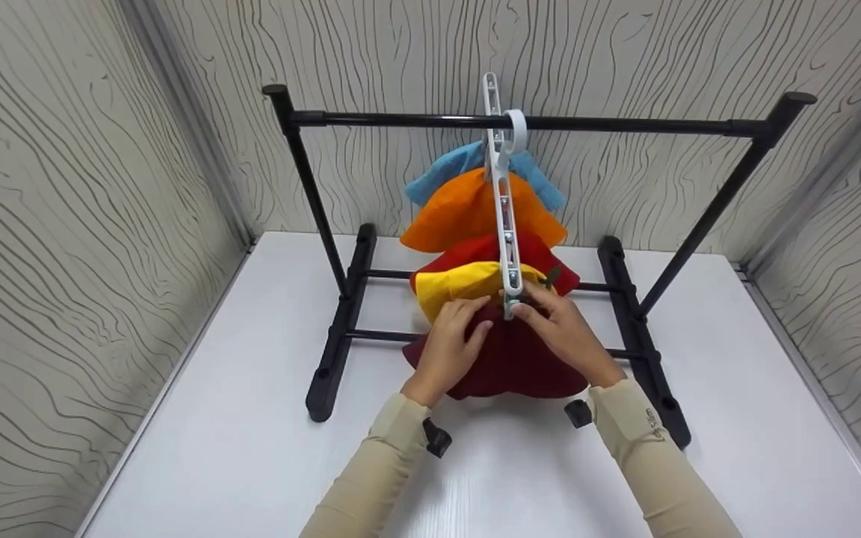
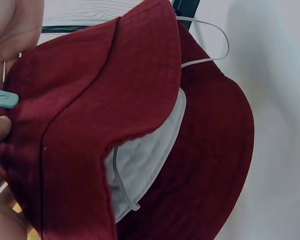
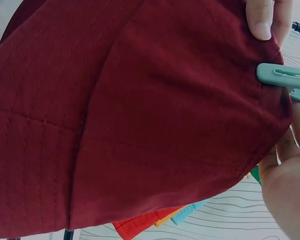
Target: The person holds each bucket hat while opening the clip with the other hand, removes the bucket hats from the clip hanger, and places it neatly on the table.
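A dark red bucket hat [image 1: 513, 366] hangs at the near end of a white multi-clip hanger [image 1: 504, 202]. A teal clip [image 3: 280, 75] on that end overlaps the top edge of the crown. My left hand [image 1: 449, 347] pinches the crown left of the clip, its thumb on the near face. With thumb and forefinger at the clip, my right hand [image 1: 561, 332] pinches it; its other fingers lie behind the crown. Inside the hat, a pale lining [image 2: 165, 145] and a thin white cord [image 2: 227, 42] show.
Behind hang a yellow hat [image 1: 453, 284], a red hat [image 1: 554, 265], an orange hat [image 1: 445, 217] and a light blue hat [image 1: 442, 175]. The hanger hooks over the bar of a black rack [image 1: 400, 120] on a white table [image 1: 236, 373]. Patterned panels stand around it.
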`<state>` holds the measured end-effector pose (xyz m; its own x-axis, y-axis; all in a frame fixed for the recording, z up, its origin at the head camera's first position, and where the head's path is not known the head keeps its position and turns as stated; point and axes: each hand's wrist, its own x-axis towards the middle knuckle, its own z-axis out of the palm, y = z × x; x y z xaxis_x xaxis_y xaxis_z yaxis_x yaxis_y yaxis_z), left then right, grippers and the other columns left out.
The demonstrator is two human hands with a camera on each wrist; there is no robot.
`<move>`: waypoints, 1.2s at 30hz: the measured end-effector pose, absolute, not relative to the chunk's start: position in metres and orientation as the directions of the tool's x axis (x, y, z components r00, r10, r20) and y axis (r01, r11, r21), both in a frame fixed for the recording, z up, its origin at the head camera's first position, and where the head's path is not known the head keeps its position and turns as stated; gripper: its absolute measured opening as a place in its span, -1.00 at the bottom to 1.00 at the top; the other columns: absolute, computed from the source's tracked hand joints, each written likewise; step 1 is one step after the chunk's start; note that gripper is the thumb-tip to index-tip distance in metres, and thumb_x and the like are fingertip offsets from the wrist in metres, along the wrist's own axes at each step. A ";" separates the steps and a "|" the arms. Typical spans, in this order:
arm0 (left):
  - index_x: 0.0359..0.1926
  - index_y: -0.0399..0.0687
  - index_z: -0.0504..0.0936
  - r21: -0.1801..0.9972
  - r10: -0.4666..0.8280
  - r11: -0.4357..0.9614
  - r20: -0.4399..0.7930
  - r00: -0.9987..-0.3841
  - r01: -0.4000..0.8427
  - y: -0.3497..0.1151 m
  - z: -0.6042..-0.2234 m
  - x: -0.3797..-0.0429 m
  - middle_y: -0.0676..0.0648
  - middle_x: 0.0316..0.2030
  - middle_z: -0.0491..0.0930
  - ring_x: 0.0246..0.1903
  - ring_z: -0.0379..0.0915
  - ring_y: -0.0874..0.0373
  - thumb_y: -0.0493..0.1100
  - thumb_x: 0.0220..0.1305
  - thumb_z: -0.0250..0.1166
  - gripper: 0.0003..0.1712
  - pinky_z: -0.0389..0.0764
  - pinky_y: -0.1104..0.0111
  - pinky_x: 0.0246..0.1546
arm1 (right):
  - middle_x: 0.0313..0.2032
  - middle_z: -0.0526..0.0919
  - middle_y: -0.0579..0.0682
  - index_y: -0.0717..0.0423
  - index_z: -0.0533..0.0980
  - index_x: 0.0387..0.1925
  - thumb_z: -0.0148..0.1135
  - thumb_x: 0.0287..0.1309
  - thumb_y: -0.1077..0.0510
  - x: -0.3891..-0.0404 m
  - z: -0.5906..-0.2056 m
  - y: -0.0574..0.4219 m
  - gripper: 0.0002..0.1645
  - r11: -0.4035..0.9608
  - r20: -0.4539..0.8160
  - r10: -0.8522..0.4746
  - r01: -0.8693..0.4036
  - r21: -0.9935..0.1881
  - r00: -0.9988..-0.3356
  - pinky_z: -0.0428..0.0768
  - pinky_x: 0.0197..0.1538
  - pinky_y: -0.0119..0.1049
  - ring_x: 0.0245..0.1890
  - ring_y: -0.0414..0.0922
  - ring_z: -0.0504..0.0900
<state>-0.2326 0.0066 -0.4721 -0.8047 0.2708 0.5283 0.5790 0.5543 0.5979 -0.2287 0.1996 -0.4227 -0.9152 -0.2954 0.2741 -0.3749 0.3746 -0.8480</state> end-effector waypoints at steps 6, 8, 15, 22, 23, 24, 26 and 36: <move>0.13 -0.07 0.53 0.603 0.243 0.537 0.558 -0.793 0.590 0.008 -0.472 -0.232 0.00 -0.05 0.61 -0.08 0.43 0.15 -0.12 0.38 0.16 -0.65 0.50 0.42 0.06 | 0.10 0.61 0.04 0.07 0.35 0.33 0.12 0.32 0.09 -0.229 -0.423 0.199 -0.43 0.366 0.275 -0.308 -0.380 -0.850 -0.911 0.47 0.10 -0.58 -0.01 -0.23 0.53; 0.10 -0.08 0.55 0.609 0.236 0.525 0.567 -0.789 0.594 0.008 -0.472 -0.232 0.00 -0.07 0.62 -0.11 0.44 0.15 -0.13 0.37 0.17 -0.68 0.52 0.43 0.03 | 0.11 0.61 0.03 0.07 0.36 0.32 0.12 0.32 0.08 -0.229 -0.423 0.199 -0.44 0.359 0.272 -0.307 -0.376 -0.854 -0.912 0.46 0.11 -0.58 0.00 -0.22 0.53; 0.01 -0.09 0.59 0.620 0.219 0.494 0.589 -0.778 0.609 0.010 -0.472 -0.232 0.00 -0.11 0.64 -0.13 0.48 0.16 -0.15 0.37 0.17 -0.75 0.54 0.43 0.00 | 0.06 0.64 0.04 0.10 0.38 0.30 0.15 0.30 0.11 -0.231 -0.422 0.198 -0.45 0.352 0.305 -0.305 -0.405 -0.844 -0.902 0.49 0.08 -0.57 -0.05 -0.22 0.55; -0.04 -0.12 0.60 0.608 0.217 0.482 0.615 -0.758 0.631 0.011 -0.474 -0.232 -0.01 -0.14 0.64 -0.13 0.49 0.16 -0.19 0.36 0.19 -0.79 0.54 0.43 0.02 | 0.06 0.64 0.08 0.12 0.37 0.31 0.14 0.30 0.16 -0.230 -0.424 0.197 -0.45 0.357 0.312 -0.293 -0.406 -0.841 -0.904 0.51 0.02 -0.58 -0.12 -0.24 0.56; -0.04 -0.12 0.60 0.602 0.216 0.483 0.621 -0.753 0.636 0.011 -0.475 -0.232 -0.02 -0.14 0.64 -0.13 0.50 0.16 -0.19 0.35 0.19 -0.79 0.55 0.43 0.01 | 0.06 0.63 0.09 0.12 0.36 0.31 0.14 0.30 0.16 -0.230 -0.424 0.197 -0.44 0.360 0.311 -0.289 -0.404 -0.841 -0.906 0.51 0.02 -0.58 -0.12 -0.24 0.56; -0.05 -0.12 0.60 0.597 0.215 0.485 0.627 -0.749 0.639 0.011 -0.475 -0.232 -0.02 -0.14 0.65 -0.14 0.50 0.15 -0.20 0.35 0.19 -0.80 0.55 0.43 0.00 | 0.07 0.63 0.08 0.11 0.36 0.32 0.14 0.30 0.17 -0.229 -0.423 0.197 -0.44 0.363 0.309 -0.285 -0.401 -0.841 -0.907 0.51 0.02 -0.58 -0.11 -0.24 0.56; -0.05 -0.12 0.60 0.593 0.212 0.487 0.633 -0.745 0.642 0.011 -0.475 -0.232 -0.02 -0.15 0.65 -0.15 0.50 0.16 -0.21 0.35 0.19 -0.80 0.56 0.43 -0.01 | 0.07 0.63 0.08 0.11 0.35 0.32 0.14 0.30 0.18 -0.229 -0.423 0.196 -0.44 0.370 0.309 -0.279 -0.399 -0.839 -0.909 0.52 0.02 -0.58 -0.11 -0.23 0.56; -0.09 -0.14 0.62 0.587 0.193 0.482 0.653 -0.732 0.651 0.011 -0.475 -0.233 -0.03 -0.19 0.66 -0.19 0.51 0.15 -0.21 0.33 0.22 -0.82 0.57 0.41 -0.09 | 0.04 0.66 0.04 0.09 0.38 0.30 0.16 0.29 0.16 -0.229 -0.423 0.194 -0.45 0.393 0.308 -0.251 -0.387 -0.834 -0.918 0.51 0.05 -0.59 -0.06 -0.17 0.57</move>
